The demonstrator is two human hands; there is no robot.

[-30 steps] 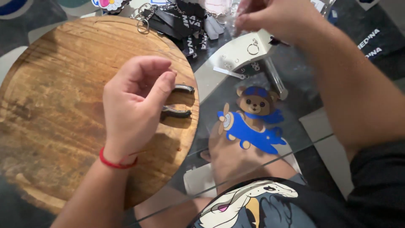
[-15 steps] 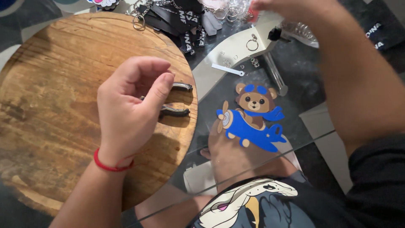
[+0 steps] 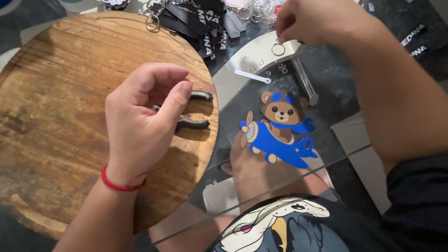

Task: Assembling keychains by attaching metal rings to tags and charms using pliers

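My left hand (image 3: 140, 126) hovers over the round wooden board (image 3: 56, 116), thumb and forefinger pinched together; whether anything tiny sits between them is hidden. Under it lie small pliers (image 3: 198, 109), their two dark handles sticking out to the right. My right hand (image 3: 312, 21) reaches to the top of the view, fingertips bunched just above a small metal ring (image 3: 278, 48) lying on a white angled plate (image 3: 242, 60).
A flat bear-in-a-blue-plane figure (image 3: 280, 130) lies on the glass tabletop. Black tags with key rings (image 3: 196, 18) are heaped at the back. Loose small rings (image 3: 282, 68) and a white strip (image 3: 252, 76) lie by the plate. My knees show through the glass.
My right hand went up and away to the back, then came down again to the ring on the white plate. My left hand has kept its pinched pose over the pliers.
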